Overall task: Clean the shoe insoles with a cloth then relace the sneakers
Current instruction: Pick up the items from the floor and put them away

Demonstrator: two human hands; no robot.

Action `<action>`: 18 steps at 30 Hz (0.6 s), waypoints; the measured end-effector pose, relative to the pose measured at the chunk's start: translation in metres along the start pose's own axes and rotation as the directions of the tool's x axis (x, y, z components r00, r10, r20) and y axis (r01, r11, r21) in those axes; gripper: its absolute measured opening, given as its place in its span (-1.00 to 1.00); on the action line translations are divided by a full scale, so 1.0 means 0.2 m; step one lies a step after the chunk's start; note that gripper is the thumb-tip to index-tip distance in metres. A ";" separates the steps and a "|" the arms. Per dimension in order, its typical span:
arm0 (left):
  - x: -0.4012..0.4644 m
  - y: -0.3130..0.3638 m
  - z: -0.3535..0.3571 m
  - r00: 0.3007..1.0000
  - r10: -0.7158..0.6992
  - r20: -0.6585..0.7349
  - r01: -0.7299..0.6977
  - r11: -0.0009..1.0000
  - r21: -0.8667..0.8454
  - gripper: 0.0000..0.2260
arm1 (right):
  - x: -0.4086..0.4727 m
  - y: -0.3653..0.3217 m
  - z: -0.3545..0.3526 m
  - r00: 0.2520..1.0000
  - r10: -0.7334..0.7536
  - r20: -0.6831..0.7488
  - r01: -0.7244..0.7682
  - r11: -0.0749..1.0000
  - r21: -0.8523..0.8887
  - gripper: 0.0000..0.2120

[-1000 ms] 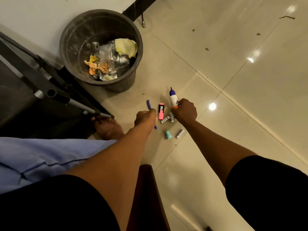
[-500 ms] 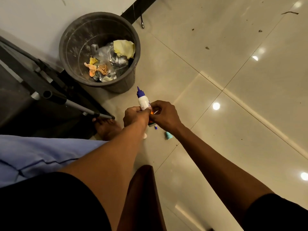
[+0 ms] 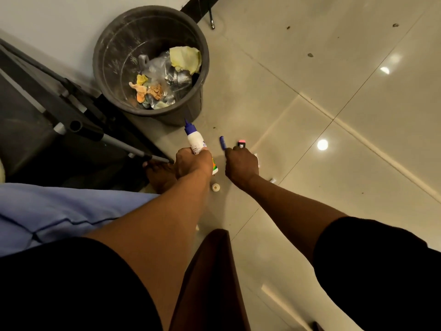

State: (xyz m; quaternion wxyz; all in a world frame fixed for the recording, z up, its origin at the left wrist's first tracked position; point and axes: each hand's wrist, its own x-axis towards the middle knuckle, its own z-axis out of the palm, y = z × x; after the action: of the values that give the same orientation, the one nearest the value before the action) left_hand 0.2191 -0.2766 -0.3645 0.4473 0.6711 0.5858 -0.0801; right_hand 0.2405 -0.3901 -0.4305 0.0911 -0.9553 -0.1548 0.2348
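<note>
No sneaker, insole or cloth shows in the head view. My left hand (image 3: 193, 163) grips a white glue bottle (image 3: 194, 142) with a blue nozzle, held upright just above the floor. My right hand (image 3: 242, 163) is down at the floor tiles, knuckles up and fingers curled over small items. A blue pen (image 3: 223, 142) and a pink highlighter (image 3: 241, 144) stick out from under its fingers. Whether the fingers grip either one is hidden.
A grey waste bin (image 3: 100, 44) with scraps stands just beyond the hands. A black metal frame (image 3: 78, 125) runs along the left, and a bare foot (image 3: 160, 175) is beside it. A small white cap (image 3: 216, 187) lies on the tiles, and a brown wooden edge (image 3: 210, 271) is below.
The glue bottle passed from my right hand into my left hand. My right hand then went back down onto the pen and highlighter on the floor.
</note>
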 end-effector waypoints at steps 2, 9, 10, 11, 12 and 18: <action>-0.01 -0.01 -0.01 1.000 0.025 -0.009 -0.025 0.999 0.023 -0.70 | 0.01 -0.03 0.04 0.999 -0.021 -0.025 0.019 0.997 -0.077 -0.76; -0.04 -0.04 -0.02 0.996 0.092 0.014 -0.093 0.990 0.108 -0.75 | -0.01 -0.03 0.08 0.993 -0.080 0.086 0.096 0.975 -0.198 -0.64; -0.04 -0.04 -0.02 0.995 0.096 0.023 -0.098 0.989 0.111 -0.74 | -0.01 -0.02 0.10 0.992 -0.085 0.092 0.101 0.977 -0.186 -0.62; -0.04 -0.04 -0.01 0.995 0.096 0.027 -0.098 0.989 0.111 -0.73 | 0.00 -0.03 0.10 0.993 -0.077 0.091 0.092 0.982 -0.165 -0.61; -0.05 -0.04 -0.01 0.995 0.097 0.035 -0.101 0.988 0.113 -0.72 | 0.00 -0.03 0.10 0.994 -0.060 0.092 0.073 0.987 -0.142 -0.59; -0.07 -0.03 -0.02 0.994 0.092 0.061 -0.098 0.988 0.117 -0.72 | 0.04 -0.05 0.12 0.985 0.145 0.095 -0.158 0.978 0.140 -0.63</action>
State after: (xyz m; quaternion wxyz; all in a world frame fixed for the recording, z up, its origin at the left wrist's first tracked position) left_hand 0.2088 -0.2849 -0.3561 0.4259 0.7213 0.5346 -0.1123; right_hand 0.2337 -0.3756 -0.4518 0.1364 -0.9443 -0.0676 0.2917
